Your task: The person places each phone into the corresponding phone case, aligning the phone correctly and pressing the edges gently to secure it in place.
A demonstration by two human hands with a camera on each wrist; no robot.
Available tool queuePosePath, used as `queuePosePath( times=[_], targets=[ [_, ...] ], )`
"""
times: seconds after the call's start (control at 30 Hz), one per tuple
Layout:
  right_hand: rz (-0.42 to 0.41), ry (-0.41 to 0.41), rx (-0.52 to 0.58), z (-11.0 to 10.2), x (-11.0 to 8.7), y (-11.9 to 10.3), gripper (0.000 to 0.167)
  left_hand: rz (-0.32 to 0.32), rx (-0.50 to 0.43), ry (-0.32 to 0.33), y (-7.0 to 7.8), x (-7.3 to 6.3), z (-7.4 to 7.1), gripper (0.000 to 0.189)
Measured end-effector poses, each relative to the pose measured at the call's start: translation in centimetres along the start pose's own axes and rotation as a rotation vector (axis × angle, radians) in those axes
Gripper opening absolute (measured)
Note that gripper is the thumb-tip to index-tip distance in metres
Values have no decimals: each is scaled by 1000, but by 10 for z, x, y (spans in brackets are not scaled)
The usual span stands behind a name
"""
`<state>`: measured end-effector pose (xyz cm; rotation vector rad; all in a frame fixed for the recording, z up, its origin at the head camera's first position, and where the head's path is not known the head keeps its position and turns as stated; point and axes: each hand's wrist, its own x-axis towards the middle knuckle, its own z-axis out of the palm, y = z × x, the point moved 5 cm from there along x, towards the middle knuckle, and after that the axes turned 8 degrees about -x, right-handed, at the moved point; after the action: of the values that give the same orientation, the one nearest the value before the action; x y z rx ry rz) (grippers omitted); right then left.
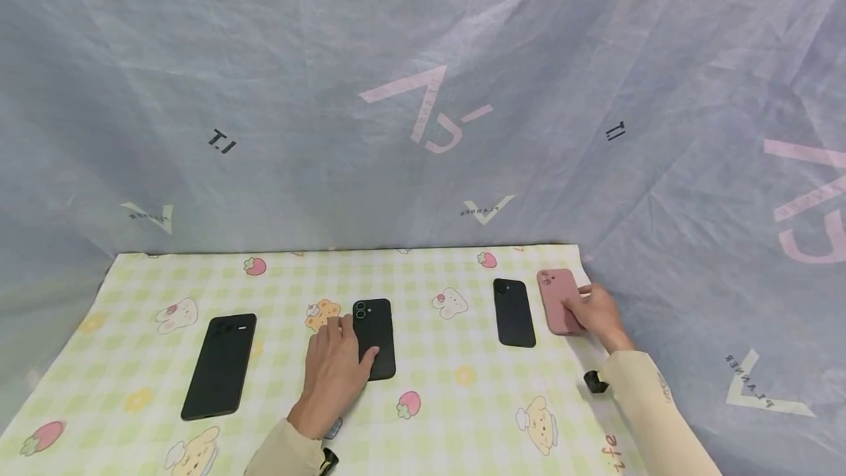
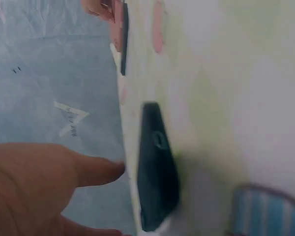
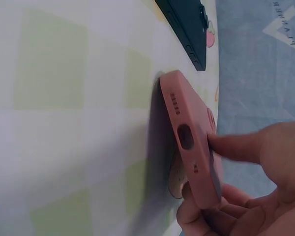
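A phone in a pink case (image 1: pixel 558 300) lies camera side up near the cloth's right edge. My right hand (image 1: pixel 598 318) pinches its right side, thumb on the back and fingers curled at the lower edge. The right wrist view shows the case (image 3: pixel 169 103) tilted, with shadow beneath it. At the centre is a black phone (image 1: pixel 380 333), camera side up. My left hand (image 1: pixel 333 366) is over its left side, fingers extended and thumb above the phone. In the left wrist view, the thumb appears apart from this phone (image 2: pixel 157 182).
A dark phone (image 1: pixel 514 314) lies just left of the pink one. A larger black phone (image 1: pixel 219 369) lies at the left. Beneath them spreads a green checked cloth (image 1: pixel 436 366) with cartoon prints. A grey-blue curtain (image 1: pixel 317 131) hangs behind and at the sides.
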<state>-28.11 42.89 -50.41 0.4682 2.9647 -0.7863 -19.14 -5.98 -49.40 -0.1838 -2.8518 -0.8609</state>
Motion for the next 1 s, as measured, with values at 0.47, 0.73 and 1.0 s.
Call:
queuePosePath(
  times=[0.47, 0.73, 1.0],
  targets=[
    [4, -19, -20, -6, -14, 13, 43, 69, -291, -219, 74, 15, 36, 65],
    [37, -48, -38, 0, -22, 17, 45, 84, -345, -358, 104, 36, 90, 68],
    [32, -39, -37, 1, -23, 14, 43, 66, -319, -351, 132, 64, 126, 72]
  ],
)
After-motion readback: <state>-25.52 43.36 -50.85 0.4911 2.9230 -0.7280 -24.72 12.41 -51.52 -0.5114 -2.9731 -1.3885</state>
